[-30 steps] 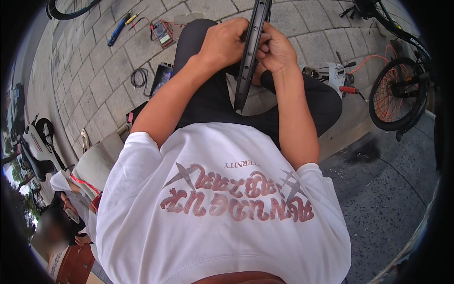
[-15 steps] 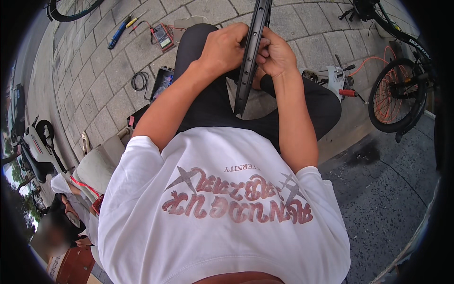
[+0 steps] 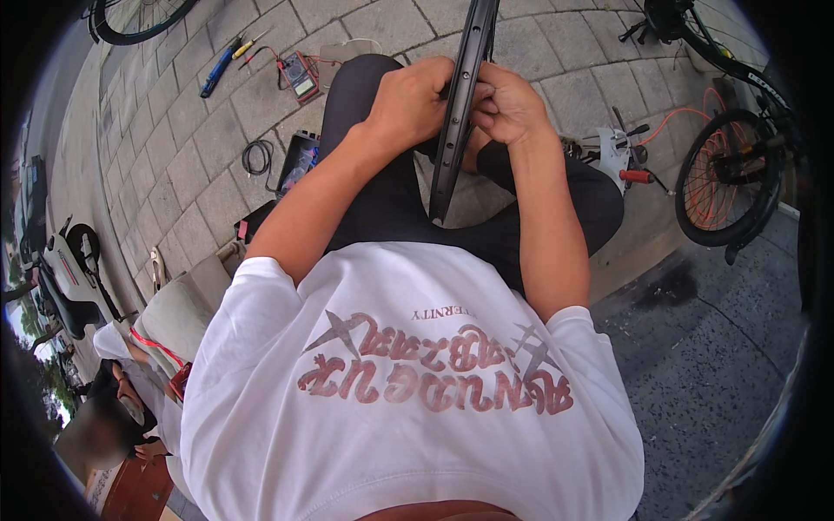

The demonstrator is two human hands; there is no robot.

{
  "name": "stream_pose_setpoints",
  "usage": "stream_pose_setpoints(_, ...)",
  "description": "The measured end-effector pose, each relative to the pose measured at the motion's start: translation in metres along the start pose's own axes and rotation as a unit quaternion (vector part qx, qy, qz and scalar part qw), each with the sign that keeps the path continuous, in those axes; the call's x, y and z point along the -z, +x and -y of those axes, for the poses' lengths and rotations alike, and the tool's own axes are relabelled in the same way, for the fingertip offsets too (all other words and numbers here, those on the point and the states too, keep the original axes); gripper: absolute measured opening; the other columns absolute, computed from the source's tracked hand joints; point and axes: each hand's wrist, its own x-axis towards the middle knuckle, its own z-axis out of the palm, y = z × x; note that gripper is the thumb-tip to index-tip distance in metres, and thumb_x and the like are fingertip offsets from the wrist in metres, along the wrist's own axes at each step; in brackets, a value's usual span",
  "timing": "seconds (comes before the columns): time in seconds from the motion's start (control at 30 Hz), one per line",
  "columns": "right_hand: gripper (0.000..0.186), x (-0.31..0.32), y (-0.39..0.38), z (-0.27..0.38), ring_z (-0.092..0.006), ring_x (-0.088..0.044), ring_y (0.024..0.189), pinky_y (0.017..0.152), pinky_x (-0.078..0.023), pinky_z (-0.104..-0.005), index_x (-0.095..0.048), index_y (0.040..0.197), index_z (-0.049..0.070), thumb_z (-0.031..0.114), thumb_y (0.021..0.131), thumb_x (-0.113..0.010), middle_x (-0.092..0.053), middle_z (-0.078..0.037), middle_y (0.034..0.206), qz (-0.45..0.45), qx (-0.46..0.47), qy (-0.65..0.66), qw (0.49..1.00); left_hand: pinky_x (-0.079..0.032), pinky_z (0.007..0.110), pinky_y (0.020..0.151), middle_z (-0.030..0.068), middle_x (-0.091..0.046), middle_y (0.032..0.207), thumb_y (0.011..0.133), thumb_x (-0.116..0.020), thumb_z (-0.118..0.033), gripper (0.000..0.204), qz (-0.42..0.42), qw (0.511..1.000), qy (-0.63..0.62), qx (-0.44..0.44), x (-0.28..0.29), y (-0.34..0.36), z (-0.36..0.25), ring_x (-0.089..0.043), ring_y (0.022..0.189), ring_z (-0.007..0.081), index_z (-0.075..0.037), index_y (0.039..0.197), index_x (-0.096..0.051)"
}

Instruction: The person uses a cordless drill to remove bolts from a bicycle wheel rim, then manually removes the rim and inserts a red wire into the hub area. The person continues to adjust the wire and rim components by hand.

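Observation:
A black bicycle wheel rim (image 3: 457, 126), with a row of holes along its face, stands on edge between my bent legs. My left hand (image 3: 413, 100) is closed against the rim's left side, its fingertips hidden behind it. On the other side, my right hand (image 3: 514, 106) has its fingers curled and pinched together close to the rim. Whatever lies between those fingertips is too small or too hidden to make out.
A red multimeter (image 3: 300, 78), a blue-handled tool (image 3: 220, 68) and a yellow screwdriver (image 3: 249, 46) lie on the paving at the far left. Nearer are a coiled black cable (image 3: 257, 158) and an open toolbox (image 3: 298, 161). A bicycle wheel (image 3: 728, 178) stands at right; a person sits lower left.
Both hands and the rim sit slightly lower in the picture, along with the knees and nearby ground. The hold on the rim looks the same.

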Motion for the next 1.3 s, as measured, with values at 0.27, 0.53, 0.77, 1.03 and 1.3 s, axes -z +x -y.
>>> stream_pose_setpoints(0.27,0.023,0.045,-0.007,0.02,-0.0021,-0.041,0.048,0.036,-0.033,-0.02,-0.066,0.104,0.003,0.026,0.109,-0.062,-0.06,-0.001,0.079,0.123,-0.006,-0.059,0.991,-0.053,0.028,0.077,0.0048,-0.074,0.11,0.104,-0.072,-0.029,0.045,0.085,0.939,-0.265,0.2,0.039,0.008,-0.007,-0.067,0.094,0.0111,-0.002,0.141,-0.065)
stream_pose_setpoints(0.53,0.025,0.041,-0.016,0.021,-0.0055,-0.049,0.052,0.041,-0.037,-0.0217,-0.071,0.11,0.001,0.024,0.107,-0.066,-0.064,-0.003,0.082,0.101,0.011,-0.041,0.994,-0.055,0.029,0.08,0.0117,-0.071,0.116,0.09,-0.085,-0.03,0.053,0.128,0.925,-0.238,0.269,0.012,0.058,-0.042,-0.066,0.096,0.0131,0.005,0.128,-0.07)
stream_pose_setpoints(0.77,0.027,0.029,-0.059,0.021,-0.0037,-0.054,0.056,0.048,-0.041,-0.0208,-0.075,0.121,0.0,0.02,0.107,-0.065,-0.066,-0.001,0.078,-0.143,0.183,-0.173,0.957,-0.054,0.035,0.097,0.0132,-0.069,0.118,0.081,-0.083,-0.017,0.042,0.077,0.979,-0.152,0.116,0.026,0.012,-0.06,-0.068,0.11,0.0253,-0.002,0.119,-0.076)
stream_pose_setpoints(1.03,0.025,0.014,-0.034,-0.037,-0.0037,-0.059,0.061,0.05,-0.047,-0.0218,-0.076,0.125,0.003,0.018,0.108,-0.064,-0.068,0.001,0.079,-0.132,0.243,-0.117,0.954,-0.055,0.036,0.095,0.0143,-0.07,0.115,0.082,-0.082,-0.012,0.041,0.065,0.991,-0.087,0.084,0.014,-0.006,-0.053,-0.069,0.105,0.0267,0.0,0.12,-0.073)
stream_pose_setpoints(1.3,0.025,0.008,-0.02,-0.04,-0.0049,-0.056,0.051,0.046,-0.046,-0.0229,-0.077,0.124,0.002,0.017,0.106,-0.066,-0.065,0.001,0.069,-0.105,0.258,-0.13,0.952,-0.057,0.041,0.094,0.0196,-0.071,0.116,0.08,-0.082,-0.013,0.047,0.065,0.992,-0.077,0.077,0.021,-0.004,-0.048,-0.071,0.106,0.0348,0.002,0.123,-0.071)
